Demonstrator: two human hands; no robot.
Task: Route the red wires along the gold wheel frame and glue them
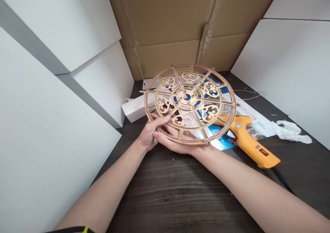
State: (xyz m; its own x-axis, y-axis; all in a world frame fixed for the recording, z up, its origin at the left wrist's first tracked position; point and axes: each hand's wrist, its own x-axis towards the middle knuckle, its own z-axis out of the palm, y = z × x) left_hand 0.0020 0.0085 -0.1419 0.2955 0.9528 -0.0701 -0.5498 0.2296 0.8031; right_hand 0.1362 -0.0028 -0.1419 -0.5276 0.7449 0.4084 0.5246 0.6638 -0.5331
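Forearms, both bare, enter from the near edge of the head view: left forearm, right forearm. Between them we record a round gold-coloured openwork frame, scrolled panels and spokes around a central hub, held tilted above the dark wood table. Left hand and right hand grip its near rim side by side, fingers clamped on it. Just right of the rim lies an orange hot glue gun, black cord trailing near right, on a printed leaflet. Crumpled white tissue sits far right; a small white box sits far left. White panels flank the table; a taped cardboard carton stands beyond.
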